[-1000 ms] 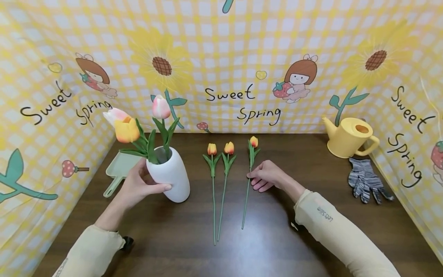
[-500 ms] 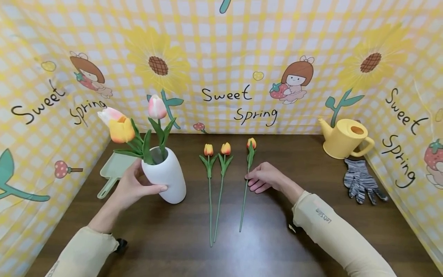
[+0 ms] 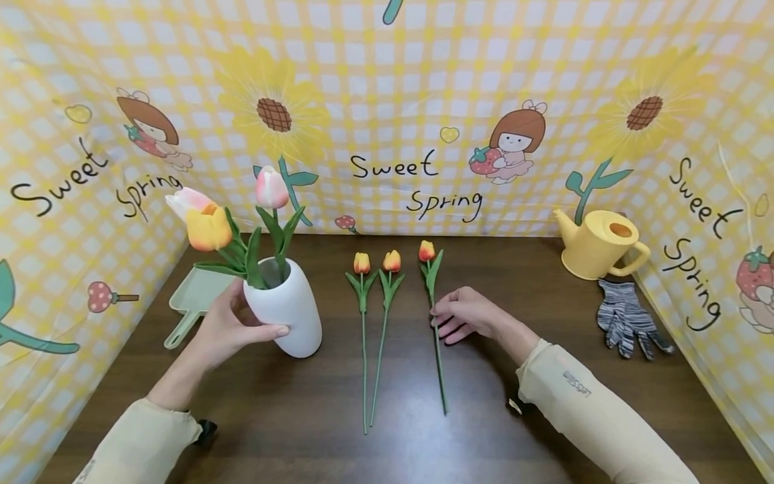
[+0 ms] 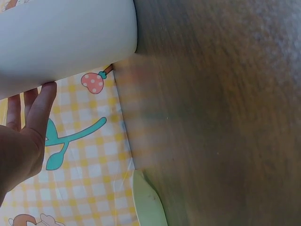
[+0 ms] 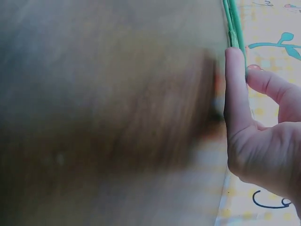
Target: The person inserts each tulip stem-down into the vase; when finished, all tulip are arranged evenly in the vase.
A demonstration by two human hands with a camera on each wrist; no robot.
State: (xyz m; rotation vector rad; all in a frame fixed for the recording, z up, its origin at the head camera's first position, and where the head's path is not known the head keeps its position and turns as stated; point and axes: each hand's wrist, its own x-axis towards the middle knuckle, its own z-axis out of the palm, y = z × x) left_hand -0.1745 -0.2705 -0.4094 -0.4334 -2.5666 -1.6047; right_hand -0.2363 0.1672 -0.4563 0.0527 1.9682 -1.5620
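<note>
My left hand (image 3: 226, 329) grips a white vase (image 3: 293, 319), thumb across its front and fingers behind. The vase leans left in the head view; several artificial tulips stand in it, pink-white ones (image 3: 272, 188) and a yellow-orange one (image 3: 208, 228). Between finger and thumb, my right hand (image 3: 468, 316) pinches the green stem of an orange-yellow tulip (image 3: 426, 251), which slants with its bloom towards the back. In the right wrist view part of that stem (image 5: 237, 28) shows above the fingertips. Two similar tulips, one left (image 3: 361, 263) and one right (image 3: 392, 261), lie on the table between the hands.
On the brown table (image 3: 290, 430), a yellow watering can (image 3: 595, 245) stands at the back right. A grey knitted glove (image 3: 625, 323) lies in front of it. Behind my left hand is a pale green dustpan (image 3: 187, 296). Yellow checked cloth (image 3: 387, 81) walls the back and sides.
The right hand's tulip has turned: its bloom has swung left and its stem's lower end right. My left hand keeps its grip on the vase. The whole head view has shifted slightly.
</note>
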